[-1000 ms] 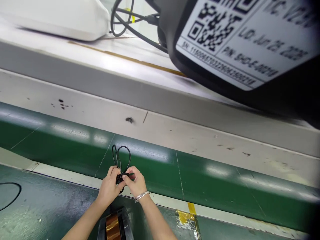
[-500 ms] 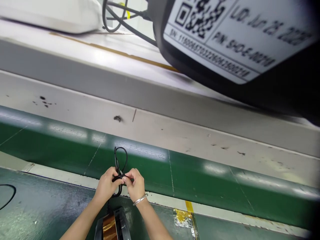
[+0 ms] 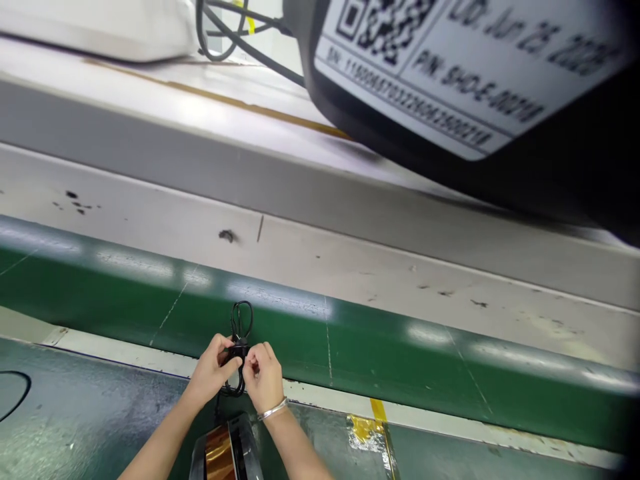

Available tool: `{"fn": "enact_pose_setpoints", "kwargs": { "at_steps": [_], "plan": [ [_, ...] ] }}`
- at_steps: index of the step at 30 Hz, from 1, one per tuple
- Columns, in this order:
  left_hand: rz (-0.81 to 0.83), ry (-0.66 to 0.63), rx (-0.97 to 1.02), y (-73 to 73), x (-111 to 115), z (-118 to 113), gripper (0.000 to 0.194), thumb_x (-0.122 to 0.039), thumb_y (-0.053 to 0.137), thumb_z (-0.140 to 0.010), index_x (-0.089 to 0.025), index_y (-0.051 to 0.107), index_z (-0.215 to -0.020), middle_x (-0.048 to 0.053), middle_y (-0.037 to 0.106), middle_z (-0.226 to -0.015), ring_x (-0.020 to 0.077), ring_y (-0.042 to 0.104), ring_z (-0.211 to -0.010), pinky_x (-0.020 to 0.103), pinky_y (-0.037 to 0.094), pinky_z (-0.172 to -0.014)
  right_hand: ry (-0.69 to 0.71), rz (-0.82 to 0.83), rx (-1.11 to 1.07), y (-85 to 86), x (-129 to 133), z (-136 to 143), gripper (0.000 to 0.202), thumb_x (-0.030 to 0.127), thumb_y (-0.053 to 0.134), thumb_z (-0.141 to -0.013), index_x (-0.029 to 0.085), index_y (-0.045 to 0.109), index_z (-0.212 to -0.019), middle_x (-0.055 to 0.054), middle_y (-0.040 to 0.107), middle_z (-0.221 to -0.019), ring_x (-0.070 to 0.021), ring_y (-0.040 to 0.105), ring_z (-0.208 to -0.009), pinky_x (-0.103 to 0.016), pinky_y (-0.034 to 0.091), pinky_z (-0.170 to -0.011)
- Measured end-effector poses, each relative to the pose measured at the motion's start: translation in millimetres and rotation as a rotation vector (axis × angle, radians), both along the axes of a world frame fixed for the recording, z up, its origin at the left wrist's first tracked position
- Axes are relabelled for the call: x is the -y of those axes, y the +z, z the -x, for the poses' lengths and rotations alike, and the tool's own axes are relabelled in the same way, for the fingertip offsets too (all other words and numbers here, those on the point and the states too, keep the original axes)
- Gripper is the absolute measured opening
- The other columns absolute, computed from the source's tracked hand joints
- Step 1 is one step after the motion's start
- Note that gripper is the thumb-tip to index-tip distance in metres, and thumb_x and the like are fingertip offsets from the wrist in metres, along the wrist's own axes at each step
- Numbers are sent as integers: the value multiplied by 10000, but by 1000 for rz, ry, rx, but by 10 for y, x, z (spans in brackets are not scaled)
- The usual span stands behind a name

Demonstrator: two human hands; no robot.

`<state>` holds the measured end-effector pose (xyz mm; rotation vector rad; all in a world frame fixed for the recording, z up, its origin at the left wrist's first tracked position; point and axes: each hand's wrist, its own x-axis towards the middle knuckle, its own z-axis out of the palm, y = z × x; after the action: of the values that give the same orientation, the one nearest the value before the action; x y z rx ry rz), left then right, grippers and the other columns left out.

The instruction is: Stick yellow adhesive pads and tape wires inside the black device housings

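A black power cord [image 3: 241, 320] is gathered into a looped bundle, its upper loop standing out over the green belt and its lower loop hanging by the white edge. My left hand [image 3: 216, 370] grips the middle of the bundle between thumb and fingers. On the bundle's right side, my right hand [image 3: 263, 377] is closed, fingertips pinched together; what they hold, if anything, is too small to make out. A silver bracelet [image 3: 273, 409] circles the right wrist. Below the hands stands a shiny appliance [image 3: 220, 453] with a copper-coloured panel, partly cut off by the frame's lower edge.
The green conveyor belt [image 3: 400, 360] runs across beyond the hands. Yellow tape [image 3: 367, 427] marks the near surface at right. Another black cable [image 3: 23, 393] lies at far left. A large black object with a white label [image 3: 425, 73] fills the upper right, near a ledge [image 3: 165, 160].
My right hand has shifted slightly down and left, its fingers more curled. The bundle has turned more upright and its upper loop looks narrower. My left hand keeps hold of it.
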<state>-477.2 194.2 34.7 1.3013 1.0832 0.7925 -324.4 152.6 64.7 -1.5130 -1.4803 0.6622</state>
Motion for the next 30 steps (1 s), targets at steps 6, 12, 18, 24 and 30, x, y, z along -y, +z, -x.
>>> {"fn": "enact_pose_setpoints", "kwargs": {
  "at_steps": [6,12,18,24,30],
  "plan": [
    [32,-36,-4,-13,15,10,286,-284,691,-837,-148,551,-1046,42,621,-1020,142,606,-799,307,534,-709,89,36,-109,39,-73,-93,224,343,617,-950,169,587,-1088,-55,596,-1031,-189,605,-846,-349,548,-728],
    [13,-31,16,-26,-5,-36,260,-301,691,-841,-143,570,-1009,42,633,-1010,172,623,-889,375,537,-822,104,60,-114,37,-68,-153,202,348,642,-946,149,617,-916,-13,602,-859,-150,609,-726,-286,544,-625],
    [-5,69,4,-29,54,-113,241,-312,691,-846,-136,587,-974,61,640,-1081,181,631,-926,400,534,-863,-8,33,-59,-44,-2,-76,240,368,623,-954,158,597,-842,11,566,-775,-141,567,-680,-280,505,-613],
    [-23,178,-6,-48,100,-132,238,-325,688,-853,-135,596,-962,51,649,-1036,182,635,-927,399,533,-865,-49,17,-70,-58,-40,-2,266,388,602,-965,161,578,-828,13,562,-767,-142,560,-668,-295,504,-630],
    [-46,178,5,-54,59,-133,236,-330,659,-876,-139,595,-1001,30,641,-942,179,629,-896,403,529,-858,57,11,-104,19,-41,-49,239,396,594,-969,157,595,-986,-12,609,-848,-172,617,-748,-341,544,-697]
  ]
}}
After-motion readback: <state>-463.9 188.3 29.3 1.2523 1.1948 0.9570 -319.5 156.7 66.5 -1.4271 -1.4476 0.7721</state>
